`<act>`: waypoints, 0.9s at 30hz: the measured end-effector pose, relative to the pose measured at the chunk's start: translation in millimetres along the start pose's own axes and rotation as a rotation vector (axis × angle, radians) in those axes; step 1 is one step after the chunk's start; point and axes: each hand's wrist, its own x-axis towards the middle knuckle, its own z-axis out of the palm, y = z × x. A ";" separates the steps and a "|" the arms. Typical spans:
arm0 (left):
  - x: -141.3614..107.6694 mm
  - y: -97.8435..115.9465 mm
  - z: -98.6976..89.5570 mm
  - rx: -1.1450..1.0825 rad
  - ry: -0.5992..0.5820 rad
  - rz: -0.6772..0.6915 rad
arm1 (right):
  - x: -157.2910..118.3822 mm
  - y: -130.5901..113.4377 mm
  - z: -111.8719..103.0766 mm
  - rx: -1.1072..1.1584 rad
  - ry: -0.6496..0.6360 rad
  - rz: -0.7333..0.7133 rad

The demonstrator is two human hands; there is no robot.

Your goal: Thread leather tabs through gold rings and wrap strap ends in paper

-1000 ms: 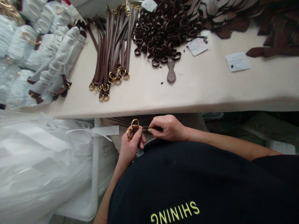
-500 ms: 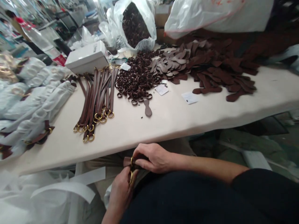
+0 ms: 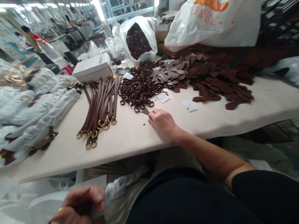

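On the table, my right hand (image 3: 163, 123) has its fingers closed on the end of a small dark brown leather tab (image 3: 145, 111), beside the pile of leather loops (image 3: 140, 84). Down at the lower left, my left hand (image 3: 81, 202) is curled around a dark brown leather strap (image 3: 84, 207), mostly hidden by the fingers. A bit of gold ring (image 3: 60, 209) shows at that hand. From its far side a length wrapped in white plastic (image 3: 126, 183) runs across my lap.
Brown straps with gold rings (image 3: 100, 105) lie left of the loops. Cut leather pieces (image 3: 215, 81) are heaped at the right. Wrapped straps (image 3: 42, 112) fill the table's left side. A white box (image 3: 92, 67) and a bag of loops (image 3: 139, 40) stand behind.
My right hand has left the gold rings at my lap and moved up onto the leather tab, whose end has shifted. My left hand has moved down and left with the strap.
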 end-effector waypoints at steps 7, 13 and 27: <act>-23.7 -22.8 42.5 -0.089 -0.171 -0.410 | -23.1 25.1 -4.0 0.292 0.064 0.094; -29.2 -36.4 51.6 0.065 -0.477 -0.540 | -66.4 -8.4 -3.5 1.356 -0.356 -0.115; -30.7 -28.9 52.0 0.315 -0.505 -0.402 | -86.5 -61.2 16.1 0.933 -0.169 -0.570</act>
